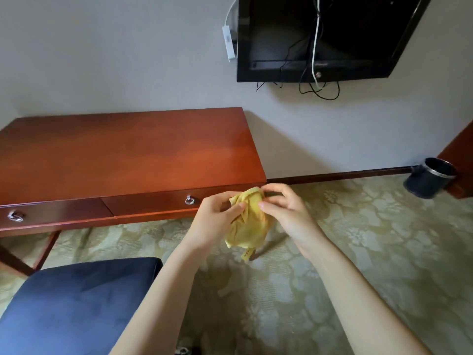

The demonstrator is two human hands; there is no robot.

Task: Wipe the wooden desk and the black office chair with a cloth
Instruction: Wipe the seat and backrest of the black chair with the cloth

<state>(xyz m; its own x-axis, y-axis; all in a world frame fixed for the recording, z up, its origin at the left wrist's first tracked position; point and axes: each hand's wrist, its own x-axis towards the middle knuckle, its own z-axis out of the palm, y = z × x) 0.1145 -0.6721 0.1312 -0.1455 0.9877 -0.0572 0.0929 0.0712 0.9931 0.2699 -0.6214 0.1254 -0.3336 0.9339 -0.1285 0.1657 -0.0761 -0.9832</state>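
Note:
A crumpled yellow cloth (pixel 249 221) hangs in the air in front of the right front corner of the wooden desk (pixel 122 152). My left hand (pixel 215 221) grips it from the left, and my right hand (pixel 286 213) pinches it from the right. Both hands are above the carpet, just off the desk's drawer front. The desk top is bare and reddish brown. The chair's dark padded seat (pixel 76 306) shows at the lower left, below my left forearm.
Two drawers with ring pulls (pixel 189 200) line the desk front. A wall-mounted black TV (pixel 320 37) with dangling cables hangs above right. A dark bin (pixel 430 178) stands by the wall at right, beside another wooden piece. Patterned carpet (pixel 332 252) covers the floor.

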